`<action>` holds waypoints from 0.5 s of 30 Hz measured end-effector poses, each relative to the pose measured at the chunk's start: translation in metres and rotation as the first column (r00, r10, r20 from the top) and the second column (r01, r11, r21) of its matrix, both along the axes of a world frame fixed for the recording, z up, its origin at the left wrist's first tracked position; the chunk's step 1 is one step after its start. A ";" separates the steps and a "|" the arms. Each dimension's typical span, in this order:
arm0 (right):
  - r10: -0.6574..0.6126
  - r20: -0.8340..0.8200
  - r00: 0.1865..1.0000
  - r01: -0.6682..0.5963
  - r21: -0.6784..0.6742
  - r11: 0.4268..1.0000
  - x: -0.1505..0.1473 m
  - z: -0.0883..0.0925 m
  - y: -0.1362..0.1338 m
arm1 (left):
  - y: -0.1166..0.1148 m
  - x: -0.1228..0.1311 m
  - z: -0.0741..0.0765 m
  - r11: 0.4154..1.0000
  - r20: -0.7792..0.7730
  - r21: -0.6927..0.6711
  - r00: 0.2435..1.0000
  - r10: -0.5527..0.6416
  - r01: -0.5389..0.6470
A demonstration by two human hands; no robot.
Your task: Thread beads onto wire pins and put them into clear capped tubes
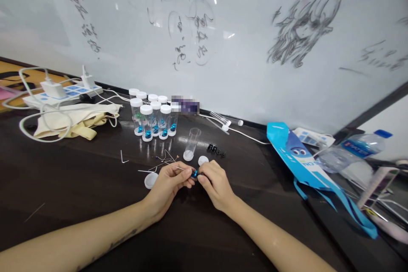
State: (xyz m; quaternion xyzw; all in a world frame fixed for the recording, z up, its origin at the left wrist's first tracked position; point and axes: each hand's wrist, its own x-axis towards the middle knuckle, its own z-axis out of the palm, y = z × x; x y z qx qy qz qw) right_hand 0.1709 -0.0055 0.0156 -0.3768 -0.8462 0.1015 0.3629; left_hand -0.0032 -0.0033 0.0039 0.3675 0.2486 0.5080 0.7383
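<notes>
A small shiny blue metal part [194,174] is between my two hands, just above the table. My left hand [174,180] is closed around its left side, and a thin metal rod [174,165] sticks out of that hand toward the upper left. On the right end, my right hand [215,182] pinches the part, its fingertips hiding the detail there. A clear tube [193,141] stands uncapped behind the hands. One white cap [203,160] lies beside my right hand, another white cap [151,180] beside my left. Thin wires and rods [164,160] lie scattered behind my left hand.
Several capped clear tubes [146,123] with blue parts inside stand at the back. Small black pieces [216,150] and an L-shaped hex key [123,157] lie nearby. Left are a cloth bag [76,121] and power strip [68,93]; right, a blue bag [293,157] and water bottle [357,148].
</notes>
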 end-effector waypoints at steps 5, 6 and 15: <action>-0.017 -0.010 1.000 0.017 0.034 0.999 -0.002 0.001 -0.001 | 0.000 0.000 0.001 1.000 0.008 -0.008 1.000 0.014 -0.014; -0.008 -0.020 1.000 0.008 0.037 0.999 -0.003 0.001 -0.001 | 0.001 0.000 0.000 1.000 0.008 -0.008 1.000 0.018 -0.018; 0.000 -0.005 1.000 0.000 0.026 1.000 0.000 -0.002 0.003 | 0.000 -0.002 -0.001 1.000 -0.002 0.006 1.000 -0.001 0.001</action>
